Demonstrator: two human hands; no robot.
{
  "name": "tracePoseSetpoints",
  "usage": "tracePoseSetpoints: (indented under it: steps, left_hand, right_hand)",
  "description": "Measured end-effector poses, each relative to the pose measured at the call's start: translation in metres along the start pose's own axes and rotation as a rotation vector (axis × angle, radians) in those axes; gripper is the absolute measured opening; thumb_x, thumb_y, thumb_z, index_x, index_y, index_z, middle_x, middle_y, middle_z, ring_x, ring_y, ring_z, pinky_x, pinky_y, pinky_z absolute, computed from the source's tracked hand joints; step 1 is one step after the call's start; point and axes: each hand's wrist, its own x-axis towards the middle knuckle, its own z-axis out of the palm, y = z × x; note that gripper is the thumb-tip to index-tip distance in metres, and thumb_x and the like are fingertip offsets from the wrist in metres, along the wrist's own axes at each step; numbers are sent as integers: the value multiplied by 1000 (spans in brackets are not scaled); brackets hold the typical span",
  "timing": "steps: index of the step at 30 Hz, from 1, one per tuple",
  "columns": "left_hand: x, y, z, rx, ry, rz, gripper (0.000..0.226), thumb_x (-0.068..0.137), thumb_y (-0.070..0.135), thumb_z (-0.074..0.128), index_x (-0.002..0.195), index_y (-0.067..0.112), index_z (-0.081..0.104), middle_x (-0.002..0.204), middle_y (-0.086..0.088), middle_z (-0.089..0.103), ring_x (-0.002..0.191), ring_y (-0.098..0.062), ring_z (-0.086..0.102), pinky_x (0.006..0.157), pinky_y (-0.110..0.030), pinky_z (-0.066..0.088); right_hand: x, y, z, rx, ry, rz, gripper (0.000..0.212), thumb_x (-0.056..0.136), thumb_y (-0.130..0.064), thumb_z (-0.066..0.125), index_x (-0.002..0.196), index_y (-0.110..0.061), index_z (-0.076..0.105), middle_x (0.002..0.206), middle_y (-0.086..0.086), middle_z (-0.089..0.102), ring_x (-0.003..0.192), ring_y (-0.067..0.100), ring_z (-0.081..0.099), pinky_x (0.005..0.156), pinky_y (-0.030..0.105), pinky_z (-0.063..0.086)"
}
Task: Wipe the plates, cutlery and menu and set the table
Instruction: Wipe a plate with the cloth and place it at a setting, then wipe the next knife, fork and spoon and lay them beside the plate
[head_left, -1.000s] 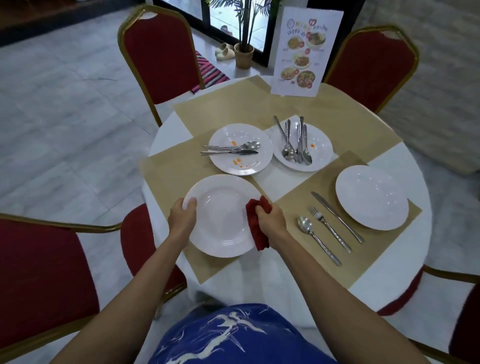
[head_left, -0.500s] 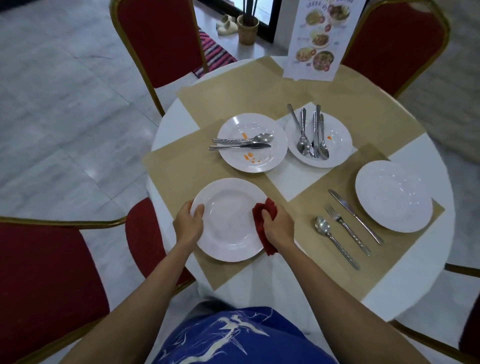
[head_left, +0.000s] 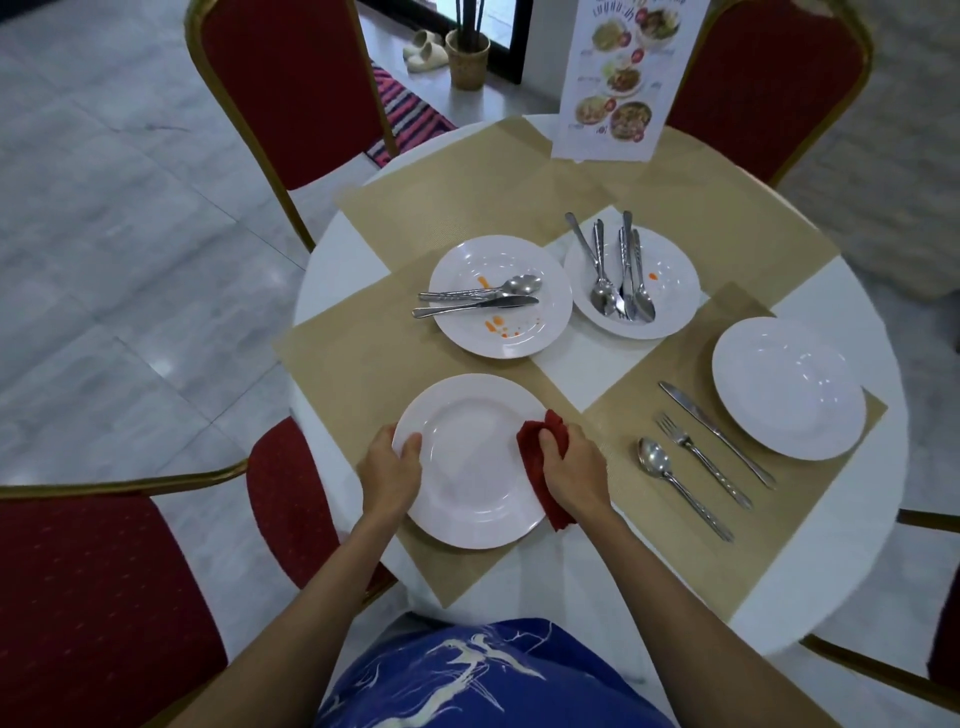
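My L hand (head_left: 390, 470) grips plate (head_left: 467, 467) by left rim at table (head_left: 332, 270) near edge; R hand (head_left: 574, 467) clenches cloth (head_left: 531, 457) on right rim. Open mat (head_left: 343, 364) leftward. Holds unchanged vs earlier.

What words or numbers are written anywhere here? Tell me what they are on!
Menu: there are small printed captions beside the food photos, but all are too small and blurred to read, and its top is cut off by the picture's edge.
Blue garment: it has white swirly marks, which are a pattern and not letters.
Nothing else in view shows any writing, so no text can be quoted.
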Motion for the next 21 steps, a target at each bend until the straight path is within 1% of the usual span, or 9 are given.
tracePoseSetpoints:
  steps: [2, 5, 8, 10, 13, 16, 17, 19, 21]
  left_hand:
    - [3, 1, -3, 4, -12, -15, 34, 100, 26, 54, 130, 10, 58, 118, -1, 64, 99, -15, 53, 84, -29, 41]
    - [14, 5, -9, 45, 10, -9, 38, 99, 29, 57, 130, 8, 58, 117, -3, 66, 104, -21, 60, 85, -29, 42]
    - [34, 12, -12, 94, 69, 54, 33, 95, 27, 60, 121, 7, 62, 109, -8, 69, 106, -26, 62, 93, -39, 50]
    - [48, 22, -11, 133, 99, 115, 27, 93, 24, 60, 114, 8, 65, 102, -7, 68, 105, -29, 60, 95, -44, 49]
    - [65, 44, -6, 152, 93, 213, 24, 92, 24, 58, 110, 9, 67, 101, -8, 67, 105, -29, 57, 92, -35, 45]
    - [80, 64, 4, 183, 52, 299, 21, 93, 22, 58, 106, 12, 71, 100, -8, 68, 105, -27, 56, 85, -26, 36]
    - [85, 70, 8, 199, 33, 330, 20, 93, 21, 57, 104, 13, 72, 99, -8, 69, 104, -28, 56, 84, -25, 35]
    - [94, 82, 16, 234, -3, 397, 20, 92, 18, 57, 98, 15, 76, 97, -6, 72, 102, -29, 58, 83, -26, 35]
    - [102, 95, 21, 268, -36, 459, 20, 91, 14, 58, 93, 13, 78, 95, -5, 75, 99, -29, 60, 84, -30, 42]
  right_hand:
    - [1, 0, -7, 29, 34, 4, 44, 105, -47, 45, 136, -18, 57, 125, 8, 64, 118, 28, 60, 100, 44, 49]
    - [2, -5, -19, 24, 96, -10, 41, 105, -49, 42, 125, -16, 58, 115, 9, 62, 108, 29, 62, 93, 47, 53]
    - [2, -19, -29, -5, 124, -46, 40, 106, -47, 42, 125, -12, 51, 114, 8, 59, 104, 27, 60, 87, 47, 53]
    - [2, -30, -34, 42, 119, -58, 35, 106, -46, 45, 118, -13, 44, 110, 7, 60, 97, 27, 61, 80, 44, 51]
    - [2, -49, -36, 126, 50, -56, 35, 105, -48, 45, 111, -16, 33, 98, 3, 61, 86, 27, 63, 74, 42, 51]
    - [4, -64, -35, 192, -10, -28, 41, 105, -54, 43, 112, -15, 35, 91, -4, 59, 80, 16, 61, 73, 40, 50]
    - [5, -68, -34, 224, -37, 0, 44, 103, -58, 42, 111, -15, 37, 92, -3, 62, 82, 16, 63, 74, 40, 52]
    - [9, -73, -30, 377, -107, 68, 49, 98, -67, 42, 107, -19, 43, 93, 7, 73, 82, 25, 72, 76, 46, 60]
    - [12, -78, -28, 669, -177, 139, 45, 103, -57, 44, 109, -12, 48, 91, 20, 77, 75, 35, 75, 69, 50, 63]
